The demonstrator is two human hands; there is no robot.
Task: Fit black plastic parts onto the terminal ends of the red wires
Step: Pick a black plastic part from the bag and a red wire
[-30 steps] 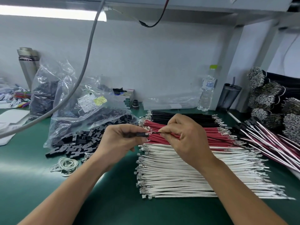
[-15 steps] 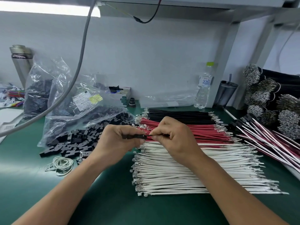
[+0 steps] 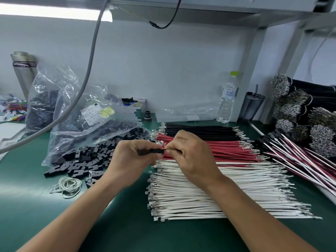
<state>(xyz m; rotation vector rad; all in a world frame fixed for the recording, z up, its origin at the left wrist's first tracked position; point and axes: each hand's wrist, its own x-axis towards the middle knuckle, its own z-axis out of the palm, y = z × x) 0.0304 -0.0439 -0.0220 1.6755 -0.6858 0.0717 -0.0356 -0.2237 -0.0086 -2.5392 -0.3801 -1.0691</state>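
Head view looks down on a green bench (image 3: 36, 206) where both hands meet above the wire stacks. Left hand (image 3: 132, 160) has its fingers curled round a black part (image 3: 151, 151), pinching it between thumb and fingertips so that its right end pokes out toward the other hand. Right hand (image 3: 189, 155) is curled too, its thumb and forefinger pinching something thin right at the part's open end; the wire itself is hidden by the fingers, so what it holds cannot be told for certain. Fingertips of the two hands almost touch at the part. Below and behind them lie three flat stacks of cut wires with metal terminals at both ends: black wires (image 3: 200, 131) farthest, red wires (image 3: 227, 149) in the middle, white wires (image 3: 209, 193) nearest. Left of the hands a heap of loose parts (image 3: 80, 160) spills from a clear bag (image 3: 81, 122), and a coil of white cord (image 3: 67, 186) lies near that heap. Along the far wall stand a water bottle (image 3: 227, 99) and a dark cup (image 3: 251, 106). Right of the stacks lies a slanting sheaf of finished wires (image 3: 300, 160), and beyond it are bundles (image 3: 298, 110) of wire.
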